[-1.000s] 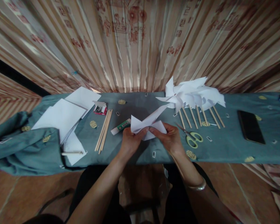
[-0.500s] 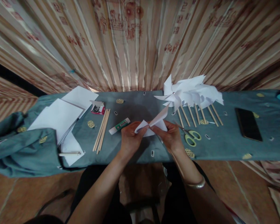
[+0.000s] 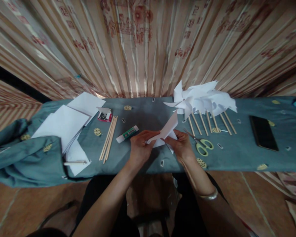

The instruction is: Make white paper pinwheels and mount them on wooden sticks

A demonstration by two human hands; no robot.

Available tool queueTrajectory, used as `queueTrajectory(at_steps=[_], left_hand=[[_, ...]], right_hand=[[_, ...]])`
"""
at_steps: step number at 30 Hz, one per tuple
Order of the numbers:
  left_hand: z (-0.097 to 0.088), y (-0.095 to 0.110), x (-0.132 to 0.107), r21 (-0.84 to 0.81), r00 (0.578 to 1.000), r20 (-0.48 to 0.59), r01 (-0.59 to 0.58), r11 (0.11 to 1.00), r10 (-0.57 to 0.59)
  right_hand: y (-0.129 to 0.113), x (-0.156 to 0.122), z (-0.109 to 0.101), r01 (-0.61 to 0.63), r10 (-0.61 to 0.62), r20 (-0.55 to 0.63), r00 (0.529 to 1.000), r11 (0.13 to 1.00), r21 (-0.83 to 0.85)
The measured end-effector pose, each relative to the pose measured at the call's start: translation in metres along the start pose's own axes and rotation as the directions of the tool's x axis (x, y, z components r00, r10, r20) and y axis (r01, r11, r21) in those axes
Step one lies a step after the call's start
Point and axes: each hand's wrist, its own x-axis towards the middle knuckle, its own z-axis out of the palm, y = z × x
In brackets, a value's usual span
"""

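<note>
Between my hands is a white paper pinwheel point(image 3: 169, 126), partly folded, with one blade standing up toward the back. My left hand point(image 3: 142, 146) is closed on its left side, thumb pressed near the centre. On the right side my right hand point(image 3: 179, 144) pinches the paper with thumb and fingers. A glue stick point(image 3: 127, 133) lies just left of my left hand. Green-handled scissors point(image 3: 202, 144) rest beside my right hand. Behind them lie several finished paper pinwheels point(image 3: 204, 98) on wooden sticks.
At left lie white paper sheets point(image 3: 66, 121), with a pen point(image 3: 75, 163) on them. Nearby are a small box of pins point(image 3: 105, 115) and several wooden sticks point(image 3: 108, 140). A phone point(image 3: 263, 132) lies at right on the green cloth point(image 3: 148, 115). A curtain point(image 3: 143, 65) hangs behind.
My left fingers have shifted toward the middle of the paper, bending its left part inward. My right hand keeps its grip on the right side.
</note>
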Motion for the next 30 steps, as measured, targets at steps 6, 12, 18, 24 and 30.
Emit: queueTrajectory(at_steps=[6, 12, 18, 24, 30], left_hand=[[0.0024, -0.0004, -0.0005, -0.061, 0.989, 0.013, 0.151, 0.987, -0.15], [0.0053, -0.0024, -0.0013, -0.161, 0.951, 0.015, 0.309, 0.938, -0.31], [0.0086, -0.0048, -0.0011, -0.273, 0.921, 0.031, 0.382, 0.883, -0.388], [0.0068, -0.0048, -0.0004, -0.199, 0.952, 0.024, 0.303, 0.932, -0.304], [0.0066, -0.0078, -0.0022, -0.147, 0.978, 0.005, 0.208, 0.967, -0.21]], right_hand=[[0.004, 0.0005, -0.0029, 0.017, -0.016, 0.011, 1.0, 0.999, -0.04], [0.0049, 0.0006, -0.0028, 0.055, -0.051, 0.045, 0.998, 0.994, -0.1], [0.0069, 0.0008, -0.0025, 0.141, -0.14, 0.02, 0.99, 0.965, -0.223], [0.0054, -0.0005, -0.0012, 0.204, -0.21, 0.014, 0.978, 0.927, -0.315], [0.0063, 0.0009, -0.002, 0.187, -0.199, -0.009, 0.98, 0.934, -0.303]])
